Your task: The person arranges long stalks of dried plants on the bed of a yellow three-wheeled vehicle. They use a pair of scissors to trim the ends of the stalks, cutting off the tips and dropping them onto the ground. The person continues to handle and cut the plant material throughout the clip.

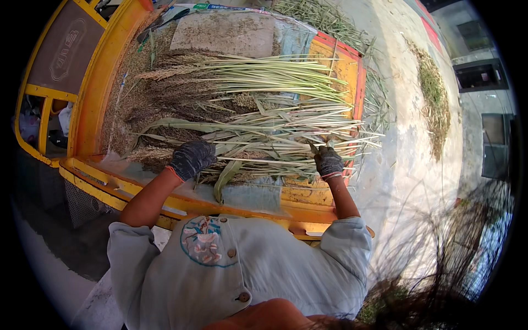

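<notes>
Long cut stalks with brown, brushy seed heads, like broomcorn (275, 127), lie across the orange truck bed. Their heads point left and their pale stems right. My left hand (192, 158), in a dark knitted glove, is closed around stalks near the seed heads in the closest row. Over the pale stem ends at the right is my right hand (330, 163), gloved alike, its fingers curled. A small dark piece pokes out beside its thumb; what it is I cannot make out. Beyond lies a neater bundle of greener stalks (275, 74).
An orange side rail (220, 207) of the truck bed runs between me and the stalks. Loose seed litters the left part of the bed, and a flat board (223, 35) lies at the back. Leafy trimmings (379, 102) sit past the red right edge; another plant heap (434, 96) lies on the concrete.
</notes>
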### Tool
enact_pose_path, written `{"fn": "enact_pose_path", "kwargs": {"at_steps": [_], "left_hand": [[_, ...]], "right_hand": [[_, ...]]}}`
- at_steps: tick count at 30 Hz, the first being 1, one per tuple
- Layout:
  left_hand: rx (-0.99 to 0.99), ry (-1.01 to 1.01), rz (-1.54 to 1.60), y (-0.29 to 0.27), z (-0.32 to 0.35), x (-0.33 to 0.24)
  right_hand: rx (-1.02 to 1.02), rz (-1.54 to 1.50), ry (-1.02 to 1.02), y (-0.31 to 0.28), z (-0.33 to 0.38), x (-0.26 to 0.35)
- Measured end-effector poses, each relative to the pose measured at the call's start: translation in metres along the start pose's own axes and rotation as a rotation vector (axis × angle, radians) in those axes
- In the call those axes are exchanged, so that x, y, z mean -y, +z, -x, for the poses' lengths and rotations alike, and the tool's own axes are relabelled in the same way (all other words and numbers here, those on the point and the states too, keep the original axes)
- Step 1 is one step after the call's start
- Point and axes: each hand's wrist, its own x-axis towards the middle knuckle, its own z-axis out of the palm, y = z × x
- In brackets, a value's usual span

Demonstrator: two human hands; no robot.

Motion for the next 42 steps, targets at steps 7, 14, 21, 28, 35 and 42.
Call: {"fn": "enact_pose_path", "kwargs": {"at_steps": [7,14,21,28,35,42], "left_hand": [[-0.016,0.064,-0.054,-0.007,0.001,-0.019],[-0.247,-0.002,0.049,-0.013,0.011,-0.004],[-0.347,0.066,0.026,-0.008,0.008,0.024],[-0.259,-0.038,0.021,-0.016,0.004,0.023],[-0.412,0.110,0.040,-0.009,0.011,0.031],[-0.382,0.136,0.075,-0.008,0.013,0.032]], "right_hand": [[-0.293,-0.112,-0.556,-0.013,0.029,0.050],[-0.084,-0.026,-0.668,0.030,0.027,0.097],[-0.076,-0.044,-0.538,0.009,0.024,0.072],[-0.239,-0.013,-0.668,0.025,0.020,0.072],[-0.187,-0.026,-0.660,0.023,0.017,0.076],[-0.233,-0.143,-0.378,0.004,-0.002,0.044]]}}
